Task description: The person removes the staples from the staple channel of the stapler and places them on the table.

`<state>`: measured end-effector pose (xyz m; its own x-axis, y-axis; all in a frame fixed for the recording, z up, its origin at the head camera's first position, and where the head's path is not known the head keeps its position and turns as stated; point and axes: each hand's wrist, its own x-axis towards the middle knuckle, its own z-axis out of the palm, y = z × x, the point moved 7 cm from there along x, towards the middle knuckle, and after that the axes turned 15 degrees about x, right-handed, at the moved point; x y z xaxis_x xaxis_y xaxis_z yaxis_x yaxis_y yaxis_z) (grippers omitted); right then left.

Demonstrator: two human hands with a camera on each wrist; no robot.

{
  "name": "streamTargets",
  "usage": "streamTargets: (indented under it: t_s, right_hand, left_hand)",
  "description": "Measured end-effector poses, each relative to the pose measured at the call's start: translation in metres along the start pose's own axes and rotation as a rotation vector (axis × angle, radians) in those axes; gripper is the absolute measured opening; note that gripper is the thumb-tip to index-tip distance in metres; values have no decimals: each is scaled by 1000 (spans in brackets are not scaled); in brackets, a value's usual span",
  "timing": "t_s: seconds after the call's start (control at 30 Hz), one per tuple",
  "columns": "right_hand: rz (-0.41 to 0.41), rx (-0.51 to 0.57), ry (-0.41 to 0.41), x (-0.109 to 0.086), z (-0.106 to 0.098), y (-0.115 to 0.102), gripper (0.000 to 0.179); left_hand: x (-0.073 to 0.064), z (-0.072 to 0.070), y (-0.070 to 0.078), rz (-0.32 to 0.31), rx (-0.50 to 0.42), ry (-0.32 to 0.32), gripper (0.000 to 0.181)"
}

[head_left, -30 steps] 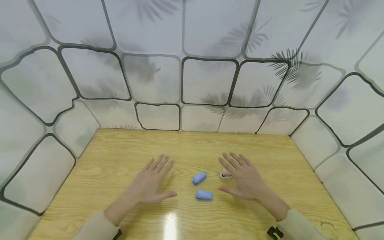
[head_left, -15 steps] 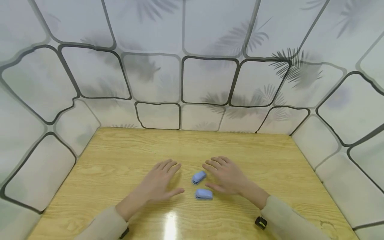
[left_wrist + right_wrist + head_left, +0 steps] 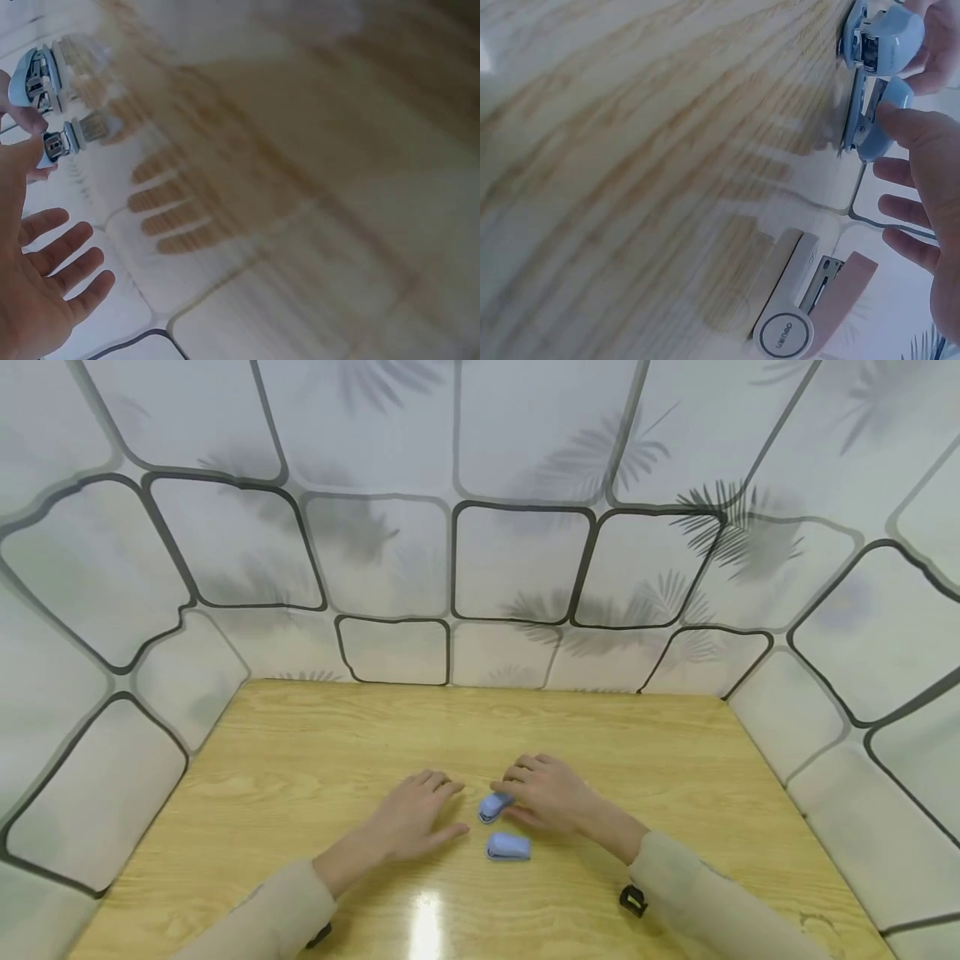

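Observation:
Two small blue staplers lie on the wooden table, the far stapler (image 3: 491,808) slanted and the near stapler (image 3: 508,847) straight across. My right hand (image 3: 551,793) pinches the far one at its right end, index finger over the top and thumb on the near side. In the right wrist view the thumb overlaps this stapler (image 3: 881,131), and the index finger is hidden. Left of both staplers, my left hand (image 3: 408,818) hovers with relaxed fingers and holds nothing. A pink-and-white stapler (image 3: 829,300) stands beside my right hand in the right wrist view; the hand hides it from the head camera.
The wooden table (image 3: 360,727) is glossy and reflects a light near its front. White walls (image 3: 517,560) with dark outlines and leaf prints enclose it at the back and both sides. Under the right sleeve shows a black wrist device (image 3: 632,900).
Both hands have moved inward. The right hand has passed leftward over the pink-and-white stapler to the far blue stapler, its fingers curling around that stapler's end. The left hand has come nearer the staplers.

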<state>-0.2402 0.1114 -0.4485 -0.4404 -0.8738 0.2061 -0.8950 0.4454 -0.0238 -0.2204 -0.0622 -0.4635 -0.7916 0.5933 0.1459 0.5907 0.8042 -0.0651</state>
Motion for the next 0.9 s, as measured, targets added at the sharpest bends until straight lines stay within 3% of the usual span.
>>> streamTargets:
  t_s: [0.23, 0.5, 0.9]
  right_hand:
    - [-10, 36, -12, 15, 5, -2, 29]
    - [17, 71, -131, 49, 16, -10, 31]
    - [-50, 95, -180, 92, 20, -31, 31]
  left_hand:
    - [-2, 9, -3, -16, -39, -8, 52]
    - [-12, 13, -18, -91, -119, 75, 36]
    - [-32, 13, -38, -196, -109, 114, 24]
